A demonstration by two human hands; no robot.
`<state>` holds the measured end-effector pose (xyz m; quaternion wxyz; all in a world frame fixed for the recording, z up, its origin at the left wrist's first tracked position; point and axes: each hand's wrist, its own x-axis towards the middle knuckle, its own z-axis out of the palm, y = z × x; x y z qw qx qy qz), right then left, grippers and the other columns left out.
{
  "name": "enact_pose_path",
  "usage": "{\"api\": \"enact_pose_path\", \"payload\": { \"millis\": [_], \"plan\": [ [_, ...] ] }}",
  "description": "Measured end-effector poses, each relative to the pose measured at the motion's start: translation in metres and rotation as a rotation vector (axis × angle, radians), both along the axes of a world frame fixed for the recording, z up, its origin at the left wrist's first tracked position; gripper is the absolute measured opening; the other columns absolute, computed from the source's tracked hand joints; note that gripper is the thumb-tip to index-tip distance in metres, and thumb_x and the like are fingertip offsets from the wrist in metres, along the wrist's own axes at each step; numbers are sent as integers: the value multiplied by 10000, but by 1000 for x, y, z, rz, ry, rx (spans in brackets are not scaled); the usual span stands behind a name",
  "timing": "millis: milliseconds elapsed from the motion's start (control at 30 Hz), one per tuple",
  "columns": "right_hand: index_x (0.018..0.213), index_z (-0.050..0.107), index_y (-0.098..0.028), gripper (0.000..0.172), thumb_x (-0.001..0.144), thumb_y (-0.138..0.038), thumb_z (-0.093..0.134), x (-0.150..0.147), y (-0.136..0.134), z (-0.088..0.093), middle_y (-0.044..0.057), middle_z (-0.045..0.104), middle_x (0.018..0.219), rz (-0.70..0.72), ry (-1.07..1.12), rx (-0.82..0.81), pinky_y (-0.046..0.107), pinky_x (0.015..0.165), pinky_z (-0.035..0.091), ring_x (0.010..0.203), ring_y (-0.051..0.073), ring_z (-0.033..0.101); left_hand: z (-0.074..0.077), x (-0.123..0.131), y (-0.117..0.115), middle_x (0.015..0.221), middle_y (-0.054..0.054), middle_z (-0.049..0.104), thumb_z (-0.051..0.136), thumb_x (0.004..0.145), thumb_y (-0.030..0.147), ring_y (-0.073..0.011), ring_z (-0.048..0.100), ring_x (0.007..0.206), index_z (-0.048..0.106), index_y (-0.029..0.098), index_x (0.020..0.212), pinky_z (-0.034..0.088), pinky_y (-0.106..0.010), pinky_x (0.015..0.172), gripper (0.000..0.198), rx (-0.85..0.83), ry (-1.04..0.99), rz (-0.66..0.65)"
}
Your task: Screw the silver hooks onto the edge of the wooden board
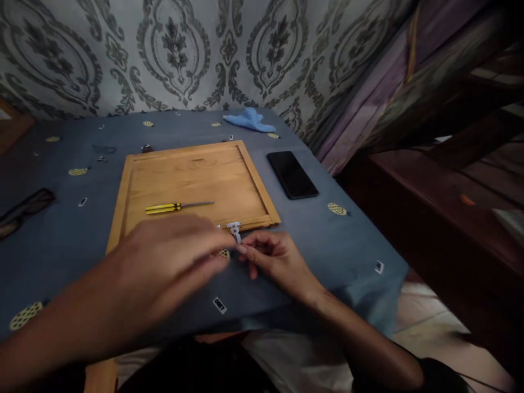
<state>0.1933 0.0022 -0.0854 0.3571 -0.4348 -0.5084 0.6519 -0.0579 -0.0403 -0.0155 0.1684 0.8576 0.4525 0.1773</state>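
Note:
A wooden cabinet door (192,177) with a raised frame lies flat on the table. At its near edge, toward the right corner, sits a small metal hinge (234,229). My right hand (276,254) pinches the near end of the hinge between thumb and index finger. From the left my left hand (176,256) reaches over, slightly blurred, its fingers stretched out and thumb apart. Its index fingertip meets the right fingertips beside the hinge; whether it touches the metal I cannot tell. A yellow and black screwdriver (178,207) rests on the door panel, just beyond my left hand.
Right of the door lies a black phone (292,174). A blue cloth (250,119) is at the back of the table (347,245), which has a blue-grey cover. Dark-framed glasses (28,207) lie at the left. Small metal pieces (146,148) sit behind the door.

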Motion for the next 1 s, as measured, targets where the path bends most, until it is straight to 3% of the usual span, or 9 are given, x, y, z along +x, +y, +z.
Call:
{"api": "enact_pose_path", "payload": {
  "millis": [67,167,400,667,1000],
  "plan": [
    [762,679,-177,393,719,-523,861,-1,0,2,-13,688,683,0,-6,-24,219,475,416,442,62,551,9,10,38,1140,-3,727,538,1023,462,-222,689,1038,658,302,1173,544,-348,850,250,-9,30,9],
    [760,681,-173,394,722,-528,848,-3,3,5,-11,690,686,20,-25,-43,214,465,407,432,52,530,6,22,60,1274,-64,684,654,945,513,-292,647,1178,625,251,1234,534,-424,934,392,-6,103,3],
    [774,686,-169,310,791,-466,773,-4,6,9,-10,684,710,84,-69,-26,204,443,388,433,35,480,-21,34,59,1145,-88,682,777,850,515,-312,632,1115,636,187,1118,525,-461,939,446,-29,213,6],
    [779,687,-167,170,854,-320,682,-4,8,7,-19,661,692,89,-109,-12,192,396,320,426,36,425,-19,45,61,1153,-104,674,765,862,527,-328,617,1132,658,155,1110,514,-500,972,460,-86,294,19],
    [741,691,-176,203,874,-327,668,-3,13,8,-32,625,643,135,-120,4,213,434,280,453,50,372,-24,47,61,1147,-110,684,765,840,582,-334,627,1132,698,160,1086,518,-506,977,493,-48,271,17]
  ]
}}
